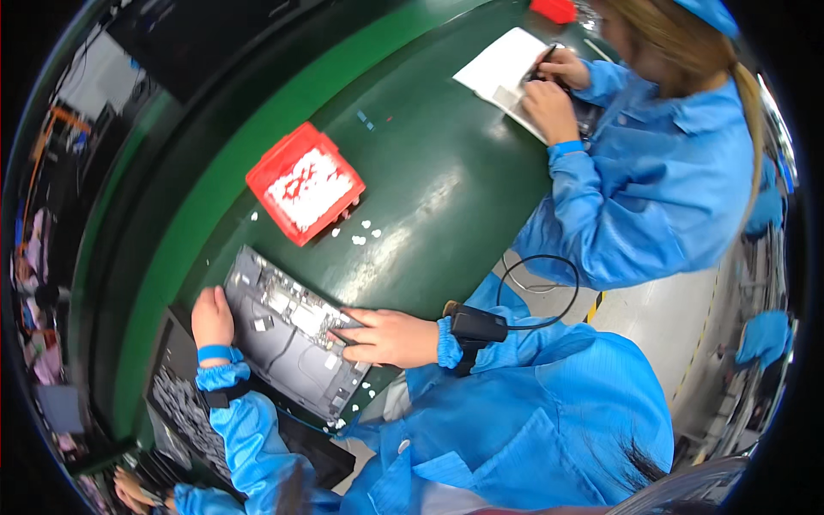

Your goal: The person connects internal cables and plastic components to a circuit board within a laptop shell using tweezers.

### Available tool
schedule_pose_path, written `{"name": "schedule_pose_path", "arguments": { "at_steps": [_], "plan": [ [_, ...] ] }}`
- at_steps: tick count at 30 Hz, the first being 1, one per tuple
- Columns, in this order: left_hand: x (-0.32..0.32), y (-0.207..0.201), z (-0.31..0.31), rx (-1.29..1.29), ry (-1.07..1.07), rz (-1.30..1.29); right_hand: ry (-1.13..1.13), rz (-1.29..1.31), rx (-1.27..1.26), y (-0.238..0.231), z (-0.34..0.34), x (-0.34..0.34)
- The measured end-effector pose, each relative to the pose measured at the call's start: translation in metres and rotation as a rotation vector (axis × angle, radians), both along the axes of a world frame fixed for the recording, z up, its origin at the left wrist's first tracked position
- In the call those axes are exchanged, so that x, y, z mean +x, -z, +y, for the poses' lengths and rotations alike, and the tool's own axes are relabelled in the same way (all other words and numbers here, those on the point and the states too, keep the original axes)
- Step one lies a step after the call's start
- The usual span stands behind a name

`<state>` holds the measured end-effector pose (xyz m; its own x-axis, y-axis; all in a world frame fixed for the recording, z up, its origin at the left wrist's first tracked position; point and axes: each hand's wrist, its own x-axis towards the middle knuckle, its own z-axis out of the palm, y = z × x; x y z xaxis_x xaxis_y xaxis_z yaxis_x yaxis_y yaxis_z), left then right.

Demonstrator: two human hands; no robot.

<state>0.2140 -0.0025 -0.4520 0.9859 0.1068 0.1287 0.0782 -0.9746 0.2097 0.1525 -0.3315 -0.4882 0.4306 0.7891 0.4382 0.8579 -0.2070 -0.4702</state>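
Observation:
An opened grey laptop base (296, 365) lies at a slant on the green bench, its inside facing up. Along its far side runs a bare circuit board (296, 309), and a small dark square part (263, 324) sits on the grey shell. My left hand (213, 318) grips the base's left edge, thumb up, with the fingertips partly hidden. On the right, my right hand (393, 338) rests with its fingers stretched and apart over the board's right end. Nothing shows held in it. A black box-like device (478, 325) is strapped on my right wrist.
Beyond the laptop base stands a red bin (287, 154) filled with small white pieces; several white bits (359, 239) lie scattered beside it. A black tray (176, 343) of dark parts is at left. A co-worker in blue (644, 189) handles a white sheet (506, 64) at upper right.

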Motion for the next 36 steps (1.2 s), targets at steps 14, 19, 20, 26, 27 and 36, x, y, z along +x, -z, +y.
{"name": "schedule_pose_path", "arguments": {
  "at_steps": [14,19,20,26,27,36],
  "plan": [
    [-0.055,-0.096,0.127,-0.596,-0.265,0.160,-0.104,0.177,0.739,-0.055,0.013,0.029],
    [-0.012,-0.078,0.189,-0.478,-0.570,-0.096,-0.020,0.278,0.713,-0.040,0.017,0.038],
    [0.008,-0.087,0.175,-0.401,-0.639,-0.109,0.021,0.245,0.694,-0.043,0.011,0.031],
    [0.108,-0.030,0.221,0.075,-0.503,0.033,0.051,0.260,0.607,-0.032,0.012,0.027],
    [0.114,-0.018,0.216,0.168,-0.437,0.074,0.044,0.298,0.602,-0.030,0.010,0.026],
    [0.099,-0.065,0.129,-0.201,-0.581,-0.445,-0.158,0.270,0.812,-0.109,0.041,0.027]
  ]
}}
